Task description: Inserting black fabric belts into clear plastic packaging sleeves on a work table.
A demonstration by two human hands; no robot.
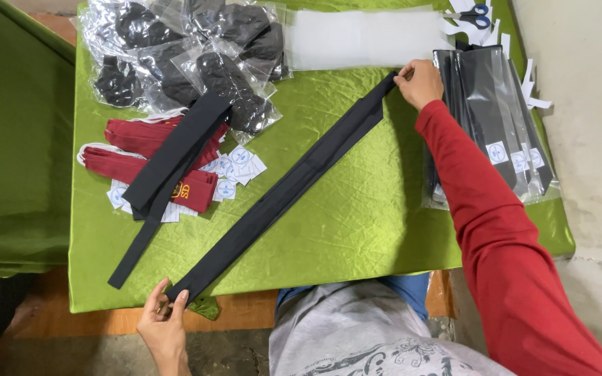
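A long black necktie [283,188] lies stretched diagonally over the green tablecloth [357,209]. My left hand [164,322] pinches its narrow near end at the table's front edge. My right hand [419,82], in a red sleeve, grips the wide far end near the table's back right. The tie is pulled straight between both hands.
A second black tie [168,167] rests over folded maroon ties [148,150] and small white labels [235,167] at the left. Clear bags of dark items [189,56] sit at back left. Bagged black ties [496,118] lie at right, with scissors [474,15] and a white sheet [367,38] behind.
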